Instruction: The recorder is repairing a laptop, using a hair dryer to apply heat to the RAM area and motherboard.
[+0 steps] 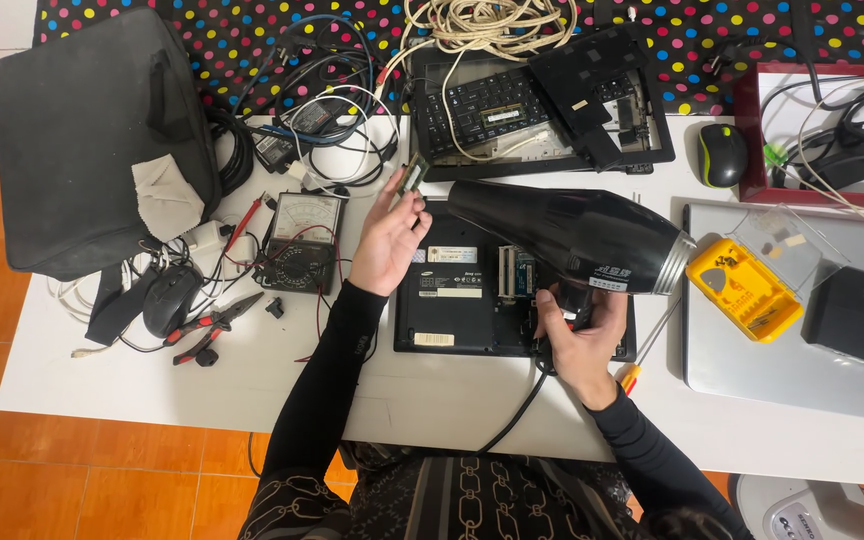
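Your left hand (387, 245) pinches a small green memory stick (412, 178) above the counter (432, 395), beside the meter (302, 240). Your right hand (577, 330) is wrapped around the handle of the black hair dryer (572, 235), held over the opened laptop (462, 300).

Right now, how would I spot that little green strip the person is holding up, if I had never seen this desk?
Start at the white table and find the black laptop base lying open in front of the person. Just above its left corner, the left hand pinches a small memory module by its lower end. It is the only thin, flat green strip there, unlike the bulky black hair dryer gripped by the right hand.
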